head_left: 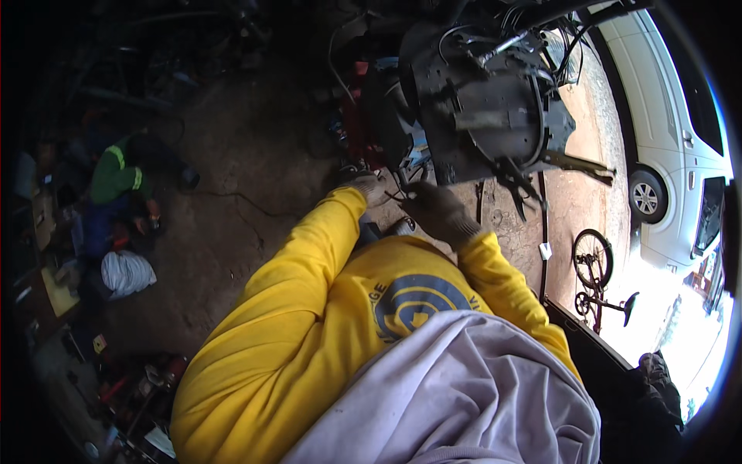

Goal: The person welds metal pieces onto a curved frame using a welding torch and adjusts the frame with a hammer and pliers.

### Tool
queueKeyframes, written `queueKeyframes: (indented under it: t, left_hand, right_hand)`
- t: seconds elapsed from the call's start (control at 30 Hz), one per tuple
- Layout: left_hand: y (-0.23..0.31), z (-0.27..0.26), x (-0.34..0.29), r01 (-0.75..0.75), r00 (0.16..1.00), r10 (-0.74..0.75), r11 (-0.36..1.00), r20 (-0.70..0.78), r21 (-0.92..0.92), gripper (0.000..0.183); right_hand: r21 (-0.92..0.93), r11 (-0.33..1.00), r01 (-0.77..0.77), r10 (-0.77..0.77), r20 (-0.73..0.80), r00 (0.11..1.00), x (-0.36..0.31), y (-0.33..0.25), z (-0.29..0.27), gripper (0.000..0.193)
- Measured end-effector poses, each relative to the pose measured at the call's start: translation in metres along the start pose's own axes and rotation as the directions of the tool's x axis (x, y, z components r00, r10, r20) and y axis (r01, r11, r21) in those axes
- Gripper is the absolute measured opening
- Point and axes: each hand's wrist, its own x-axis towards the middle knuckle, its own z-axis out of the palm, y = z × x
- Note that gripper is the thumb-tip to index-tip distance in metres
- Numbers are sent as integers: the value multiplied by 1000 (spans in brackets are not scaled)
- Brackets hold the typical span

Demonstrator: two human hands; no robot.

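Together, left hand (372,187), right hand (434,210), dark metal machinery (495,120) nearby

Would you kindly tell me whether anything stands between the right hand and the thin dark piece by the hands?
Nothing visible does: the right hand is right at the thin dark piece, which shows between it and the left hand. Shade hides exactly how they meet.
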Motion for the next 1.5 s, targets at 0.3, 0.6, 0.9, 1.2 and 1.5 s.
queueKeyframes:
  t: [0.3, 0.6, 0.9, 1.2, 1.5]
  left_hand:
    - [-84, -62, 205, -247, 845, 342, 932, -411, 267, 28]
    - [-83, -166, 411, -119, 485, 255, 967, -837, 226, 31]
    - [-100, -207, 485, -141, 481, 223, 974, -848, 176, 27]
    - [-94, -223, 497, -158, 510, 213, 976, -833, 152, 24]
    - [-98, -235, 501, -157, 500, 193, 979, -844, 131, 21]
  right_hand:
    - [832, 503, -235, 477, -40, 878, -54, 10, 6, 63]
    - [922, 350, -169, 786, -191, 588, -38, 17, 10, 38]
    - [910, 397, -119, 853, -319, 413, -74, 44, 44, 21]
    - [913, 316, -257, 949, -307, 74, -72, 45, 53, 14]
    - [941, 294, -167, 944, -258, 204, -32, 3, 29, 20]
